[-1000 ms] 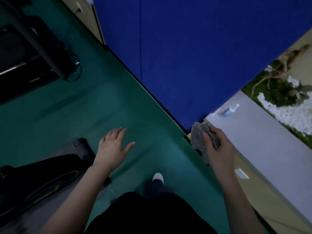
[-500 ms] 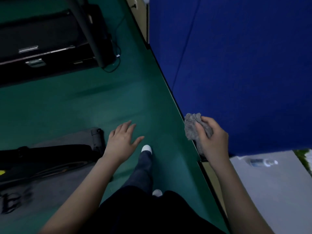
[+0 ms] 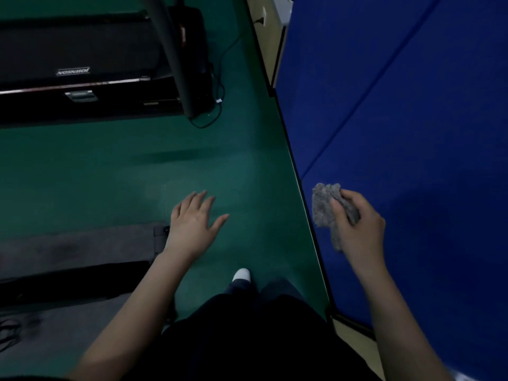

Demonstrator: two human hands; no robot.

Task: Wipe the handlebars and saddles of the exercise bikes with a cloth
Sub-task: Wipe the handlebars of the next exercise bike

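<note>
We've got the cloth [image 3: 324, 207], grey and crumpled into a rough wad, pinched in the right hand [image 3: 357, 229]; most of it bunches up past the fingertips, and a narrow tail hangs below the palm.

The room is dim, colours muted and cool. A soft pale sheen sits on the green floor [image 3: 137, 166] near its middle, no hard shadows anywhere. The black machine [image 3: 82, 64] at the floor's far left edge sinks into near-darkness. Detail is soft throughout, and the blue wall panel [image 3: 412, 105] leans and stretches with wide-angle distortion
</note>
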